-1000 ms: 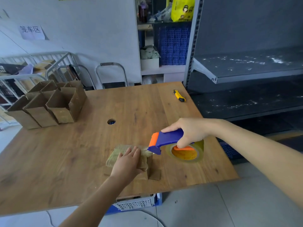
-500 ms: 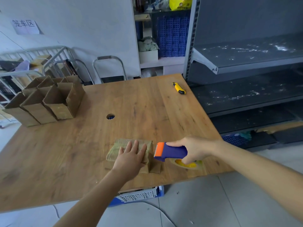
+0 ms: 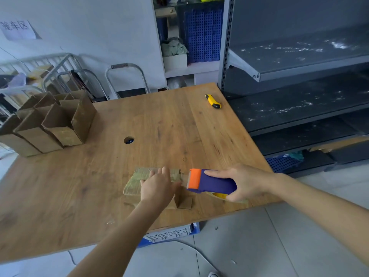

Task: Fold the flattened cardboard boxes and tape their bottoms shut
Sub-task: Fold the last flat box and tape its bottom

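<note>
A small cardboard box (image 3: 139, 179) lies bottom-up near the front edge of the wooden table (image 3: 79, 186), its top face shiny with tape. My left hand (image 3: 157, 186) presses flat on that face, fingers straight. My right hand (image 3: 242, 183) grips the purple handle of a tape dispenser (image 3: 211, 182) with an orange head, held just right of the box. A short stretch of tape runs from the dispenser's head to the box's right edge. The yellow tape roll peeks out under my right hand.
Several folded open boxes (image 3: 54, 124) stand at the table's back left. A yellow utility knife (image 3: 213, 101) lies at the back right, a cable hole (image 3: 129, 140) mid-table. Grey metal shelving (image 3: 299, 66) borders the right; a blue-white crate (image 3: 169, 234) sits under the table.
My right hand has lowered the tape dispenser from above the box's right edge to beside it. My left hand stayed pressed on the box. My view tilted slightly down.
</note>
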Available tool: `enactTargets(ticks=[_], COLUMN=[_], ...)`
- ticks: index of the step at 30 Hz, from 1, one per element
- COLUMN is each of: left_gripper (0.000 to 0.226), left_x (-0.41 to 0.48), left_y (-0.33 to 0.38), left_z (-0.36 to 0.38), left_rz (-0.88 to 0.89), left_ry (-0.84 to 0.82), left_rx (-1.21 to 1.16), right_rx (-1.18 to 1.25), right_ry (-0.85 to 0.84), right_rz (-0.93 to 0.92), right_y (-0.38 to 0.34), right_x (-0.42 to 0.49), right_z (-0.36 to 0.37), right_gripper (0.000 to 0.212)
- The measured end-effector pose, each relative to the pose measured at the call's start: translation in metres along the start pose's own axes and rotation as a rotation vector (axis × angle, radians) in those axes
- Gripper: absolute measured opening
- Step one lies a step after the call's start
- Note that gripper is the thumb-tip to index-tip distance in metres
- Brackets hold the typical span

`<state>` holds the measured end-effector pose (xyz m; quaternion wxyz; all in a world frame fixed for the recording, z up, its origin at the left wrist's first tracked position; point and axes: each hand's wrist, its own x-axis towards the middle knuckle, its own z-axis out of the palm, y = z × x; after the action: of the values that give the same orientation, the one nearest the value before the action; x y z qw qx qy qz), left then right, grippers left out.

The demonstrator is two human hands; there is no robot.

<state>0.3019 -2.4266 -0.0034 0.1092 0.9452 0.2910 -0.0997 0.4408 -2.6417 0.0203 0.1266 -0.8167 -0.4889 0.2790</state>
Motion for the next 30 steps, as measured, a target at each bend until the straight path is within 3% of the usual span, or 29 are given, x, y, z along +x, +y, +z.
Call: enactTargets(ticks=[9,15,21,30], left_gripper=[0.041,0.063,0.095,0.091], left_x=[0.004,0.004,0.007,0.011], left_y=[-0.006,0.004,0.011,0.02], left_z=[0.0,0.005,0.023,0.018], left_rz=[0.056,0.0,-0.073,-0.113], left_ry=[0.023,0.044,0.077,0.01], left_rx=[-0.019,0.011,0.216,0.242], right_rx=[-0.049,-0.104,-0.146,-0.118], right_ry=[-0.051,-0.099,-0.152,-0.162], right_rz=[0.019,0.033,0.043,0.075], right_y=[0.002,-0.019,-0.034,-0.041], right_x=[-0.016,0.004,0.016,0.023], right_z=[-0.005,0.004,0.003,0.003], right_gripper=[0.084,0.078,0.073,0.061])
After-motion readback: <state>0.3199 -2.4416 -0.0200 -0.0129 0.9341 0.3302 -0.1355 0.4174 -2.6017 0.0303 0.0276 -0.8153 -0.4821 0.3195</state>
